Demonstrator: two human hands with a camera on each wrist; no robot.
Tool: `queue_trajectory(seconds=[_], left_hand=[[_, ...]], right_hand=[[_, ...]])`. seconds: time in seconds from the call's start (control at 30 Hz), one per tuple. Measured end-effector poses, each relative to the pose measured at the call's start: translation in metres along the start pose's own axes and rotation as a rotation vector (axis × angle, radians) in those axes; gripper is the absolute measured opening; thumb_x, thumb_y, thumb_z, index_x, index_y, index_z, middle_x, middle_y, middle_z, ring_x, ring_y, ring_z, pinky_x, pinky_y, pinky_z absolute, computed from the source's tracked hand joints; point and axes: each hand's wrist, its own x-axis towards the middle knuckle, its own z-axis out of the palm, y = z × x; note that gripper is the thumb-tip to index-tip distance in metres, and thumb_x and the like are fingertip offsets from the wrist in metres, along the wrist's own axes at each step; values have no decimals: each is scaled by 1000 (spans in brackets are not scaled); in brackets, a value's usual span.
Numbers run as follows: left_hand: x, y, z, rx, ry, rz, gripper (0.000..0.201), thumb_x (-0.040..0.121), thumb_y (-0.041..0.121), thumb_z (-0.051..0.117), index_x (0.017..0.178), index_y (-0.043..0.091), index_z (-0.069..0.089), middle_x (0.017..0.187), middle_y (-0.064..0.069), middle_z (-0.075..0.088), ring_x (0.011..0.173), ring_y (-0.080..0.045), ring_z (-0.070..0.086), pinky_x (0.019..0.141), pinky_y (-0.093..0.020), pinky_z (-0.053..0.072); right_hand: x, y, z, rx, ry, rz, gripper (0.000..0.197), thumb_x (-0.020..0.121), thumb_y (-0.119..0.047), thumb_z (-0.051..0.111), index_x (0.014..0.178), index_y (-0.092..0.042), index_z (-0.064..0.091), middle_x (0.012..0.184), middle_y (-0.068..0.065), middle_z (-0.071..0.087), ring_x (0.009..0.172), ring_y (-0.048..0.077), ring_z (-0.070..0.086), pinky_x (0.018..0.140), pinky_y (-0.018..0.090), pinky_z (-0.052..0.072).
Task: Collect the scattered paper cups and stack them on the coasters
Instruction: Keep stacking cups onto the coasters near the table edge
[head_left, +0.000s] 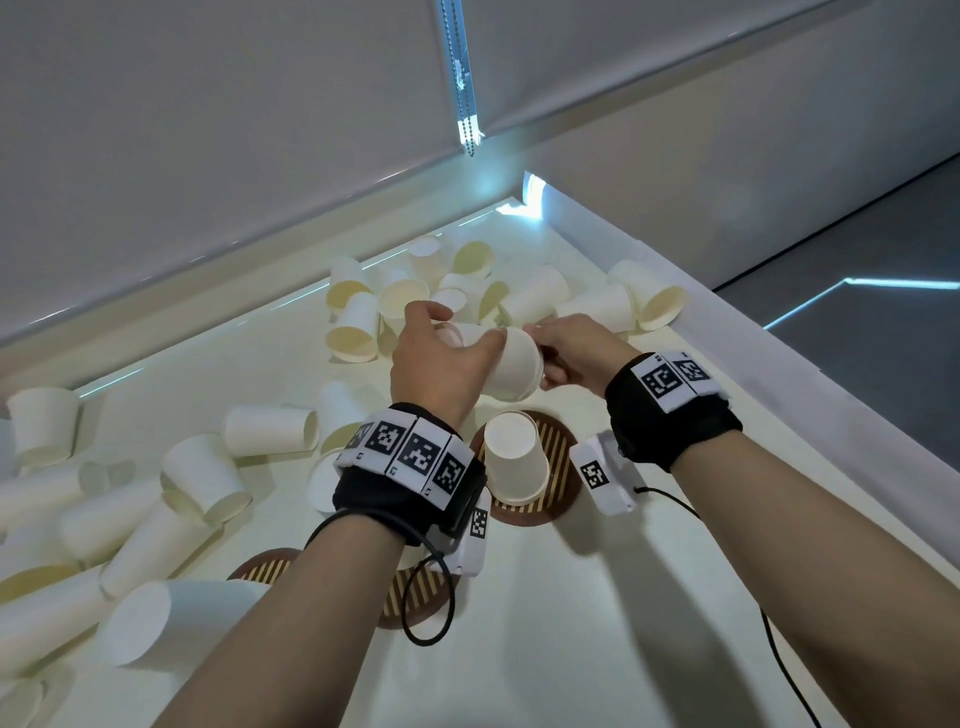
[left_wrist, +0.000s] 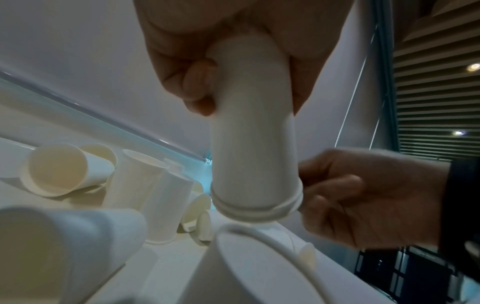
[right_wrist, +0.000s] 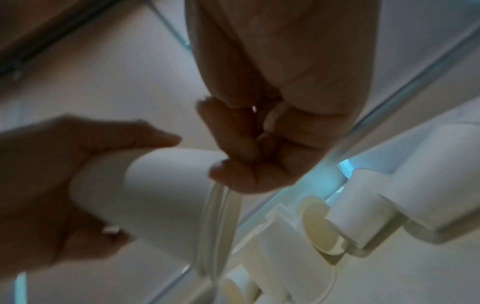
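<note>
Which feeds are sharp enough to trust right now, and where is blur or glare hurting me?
Head view: sharpest; the nested cups held by the left hand and right hand read clearly, with blue-white glare at the table's far corner. Left wrist view: dim, the right hand motion-blurred. Right wrist view: dim and softest, both hands smeared.

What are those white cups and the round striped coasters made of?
The cups look like thin matte paper: rolled rims, cream insides, no gloss. The coasters look like dark wood with pale inlaid or printed stripes and a smooth finish; which one cannot be told from here.
</note>
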Motion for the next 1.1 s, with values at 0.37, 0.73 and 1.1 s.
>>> queue_trajectory(seconds=[0.37, 0.73, 1.1], left_hand=[[-10, 12, -18, 280, -154, 144, 36, 66, 42, 75, 94, 28, 56, 97, 8, 57, 92, -15, 55, 79, -31, 47], [-23, -37, 30, 757, -574, 293, 34, 75, 25, 68, 105, 26, 51, 111, 2, 49, 107, -20, 43, 84, -31, 40], [-12, -33, 36, 401, -423, 224, 42, 80, 58, 59, 103, 24, 60, 110, 4, 55, 110, -16, 51, 95, -44, 44]], right_hand=[[15, 22, -44, -166, 341, 141, 30, 94, -18, 51, 122, -6, 53, 104, 8, 57, 66, 17, 57, 64, 31, 50], [45, 39, -94, -260, 612, 26, 48, 90, -29, 56, 135, -23, 39, 116, 7, 52, 84, 27, 63, 86, 41, 52], [32, 41, -116, 6, 869, -34, 34, 79, -21, 72, 109, -9, 66, 88, 7, 65, 62, 14, 57, 59, 20, 47]])
